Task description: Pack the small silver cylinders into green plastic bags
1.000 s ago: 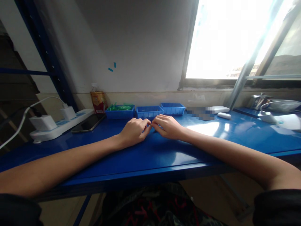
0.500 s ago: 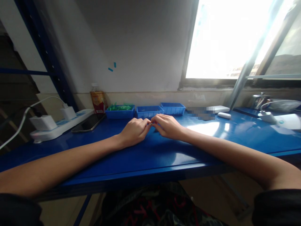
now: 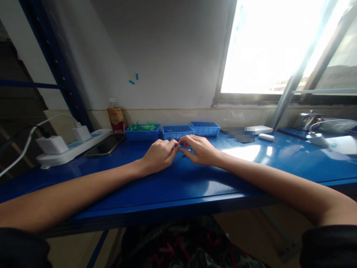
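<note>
Both hands rest on the blue table [image 3: 195, 182], fingertips meeting at its middle. My left hand [image 3: 160, 155] is curled, fingers pinched toward the right hand. My right hand [image 3: 198, 149] is also curled and pinches a tiny item between the two hands; it is too small to name. Just behind the hands stand three small blue trays: the left tray [image 3: 142, 132] holds green pieces, the middle tray [image 3: 177, 132] and the right tray [image 3: 205, 128] show no contents I can make out.
A white power strip [image 3: 69, 147] with chargers lies at the left, a dark phone [image 3: 105, 145] beside it, and a bottle [image 3: 116, 118] by the wall. White devices [image 3: 266, 137] and a metal pot [image 3: 306, 120] sit at the right under the window.
The right hand's fingers have lifted slightly and shifted a little left against the left hand's fingertips. The arms otherwise stay in place.
</note>
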A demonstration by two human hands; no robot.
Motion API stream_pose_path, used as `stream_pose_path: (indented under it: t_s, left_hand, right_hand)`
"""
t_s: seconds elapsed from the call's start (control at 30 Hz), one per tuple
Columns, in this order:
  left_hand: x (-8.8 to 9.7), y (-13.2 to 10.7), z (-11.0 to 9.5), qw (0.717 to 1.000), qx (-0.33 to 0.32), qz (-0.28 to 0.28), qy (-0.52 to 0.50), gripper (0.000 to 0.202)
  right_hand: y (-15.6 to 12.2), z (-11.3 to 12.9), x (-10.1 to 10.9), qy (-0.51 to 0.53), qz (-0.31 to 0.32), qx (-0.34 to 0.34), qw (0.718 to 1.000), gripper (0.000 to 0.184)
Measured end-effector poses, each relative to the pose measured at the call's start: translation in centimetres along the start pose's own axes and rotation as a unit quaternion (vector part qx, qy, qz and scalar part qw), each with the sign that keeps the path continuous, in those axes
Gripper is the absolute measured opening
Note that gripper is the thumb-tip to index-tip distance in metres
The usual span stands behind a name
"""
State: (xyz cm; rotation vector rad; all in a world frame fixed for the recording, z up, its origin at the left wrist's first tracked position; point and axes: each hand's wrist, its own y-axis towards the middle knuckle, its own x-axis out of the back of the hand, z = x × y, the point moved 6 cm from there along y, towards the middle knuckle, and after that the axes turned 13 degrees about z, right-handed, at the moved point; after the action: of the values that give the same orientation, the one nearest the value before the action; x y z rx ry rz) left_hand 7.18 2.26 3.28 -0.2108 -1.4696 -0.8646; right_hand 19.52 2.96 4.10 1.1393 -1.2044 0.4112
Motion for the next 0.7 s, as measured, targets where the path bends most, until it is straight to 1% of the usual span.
stream_pose_path:
  t_s: [0.17,0.27,0.33,0.4,0.47,0.5,0.57,0.63,0.67,0.7]
  left_hand:
    - [0.0,0.0,-0.1,1.0,-0.009,0.026,-0.014,0.034]
    - [-0.2,0.0,-0.1,0.999,-0.01,0.039,-0.023,0.036]
    - [-0.4,0.1,-0.1,0.998,-0.018,0.05,-0.037,0.036]
    - [-0.7,0.2,-0.1,0.995,-0.034,0.066,-0.065,0.032]
    - [-1.0,0.2,-0.2,0.991,-0.05,0.082,-0.097,0.027]
    - [-1.0,0.3,-0.3,0.988,-0.06,0.088,-0.109,0.027]
    - [-1.0,0.3,-0.6,0.984,-0.088,0.1,-0.117,0.035]
    - [-1.1,0.3,-1.0,0.979,-0.12,0.122,-0.114,0.043]
    - [-1.2,0.3,-1.1,0.975,-0.134,0.136,-0.111,0.045]
    - [-1.2,0.3,-1.3,0.972,-0.144,0.148,-0.11,0.044]
  right_hand:
    - [0.0,0.2,0.0,-0.02,-0.012,0.021,1.0,0.014]
    - [0.2,0.2,0.0,-0.041,-0.011,0.022,0.999,0.017]
    - [0.2,0.4,0.3,-0.059,-0.01,0.028,0.998,0.022]
    - [0.1,0.5,1.1,-0.067,-0.029,0.032,0.997,0.025]
    - [-0.2,0.3,2.7,-0.06,-0.081,0.026,0.995,0.022]
    - [-0.4,-0.1,3.7,-0.056,-0.118,0.017,0.991,0.021]
    - [-1.0,-1.2,5.8,-0.062,-0.195,-0.017,0.979,0.023]
    - [-1.6,-3.2,7.7,-0.088,-0.254,-0.087,0.959,0.028]
    - [-1.8,-4.6,8.3,-0.102,-0.266,-0.132,0.949,0.03]
    - [-2.0,-6.1,8.6,-0.115,-0.261,-0.181,0.941,0.031]
